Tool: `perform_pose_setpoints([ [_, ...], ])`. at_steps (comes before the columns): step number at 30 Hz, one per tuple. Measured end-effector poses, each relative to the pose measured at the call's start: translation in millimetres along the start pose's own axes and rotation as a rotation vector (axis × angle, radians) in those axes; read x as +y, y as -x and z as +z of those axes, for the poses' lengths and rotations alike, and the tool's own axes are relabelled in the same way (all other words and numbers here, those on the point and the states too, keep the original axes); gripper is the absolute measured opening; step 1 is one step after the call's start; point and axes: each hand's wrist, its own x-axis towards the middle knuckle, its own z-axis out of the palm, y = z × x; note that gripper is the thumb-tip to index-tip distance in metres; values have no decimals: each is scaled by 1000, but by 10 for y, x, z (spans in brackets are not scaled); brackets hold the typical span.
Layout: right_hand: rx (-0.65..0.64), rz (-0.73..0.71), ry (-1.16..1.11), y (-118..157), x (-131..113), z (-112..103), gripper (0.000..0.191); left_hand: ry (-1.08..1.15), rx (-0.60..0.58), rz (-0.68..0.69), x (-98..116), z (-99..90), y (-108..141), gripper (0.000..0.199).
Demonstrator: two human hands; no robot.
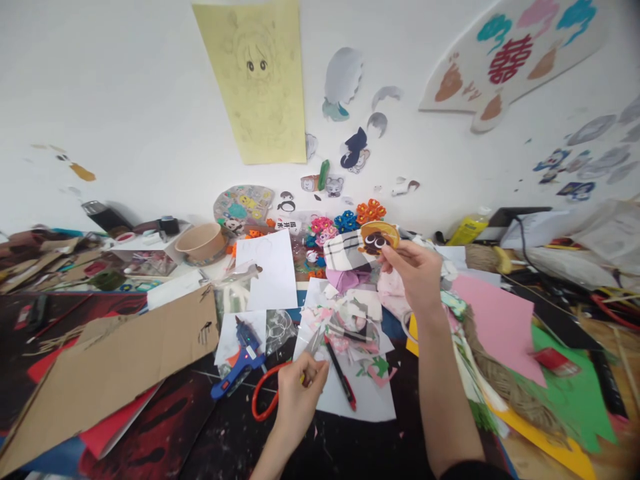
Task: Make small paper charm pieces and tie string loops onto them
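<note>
My right hand [413, 270] is raised over the back of the table and pinches a small paper cutout [379, 240] of a dark face with big eyes and a yellow hat. Low in the middle, my left hand [303, 387] has its fingers curled at a pair of scissors with red handles [265, 393]; the grip is partly hidden. Beside it, a black and red pen [341, 373] lies on white paper [360, 403]. Paper scraps [350, 320] are heaped behind the pen.
A blue glue gun [243, 357] and a large cardboard sheet [120, 360] lie on the left. A round bowl [201, 241] and crocheted flowers [345, 221] stand at the back. Pink paper [500, 320], green paper [575, 387] and twine [505, 373] cover the right side.
</note>
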Motion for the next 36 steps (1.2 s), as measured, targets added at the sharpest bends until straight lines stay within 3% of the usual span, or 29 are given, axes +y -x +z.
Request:
perform_pose_setpoints([
  [8,84,-50,43,7,-119,-119,15,71,-35,-53,-82,25,7,39],
  [14,345,-175,191,57,-343,-390,13,37,-138,-6,-30,8,-17,21],
  [19,444,-209,269,103,-457,-498,13,31,-184,35,-17,37,-63,23],
  [36,324,-185,302,137,-465,-400,12,-63,-67,52,-99,95,-50,36],
])
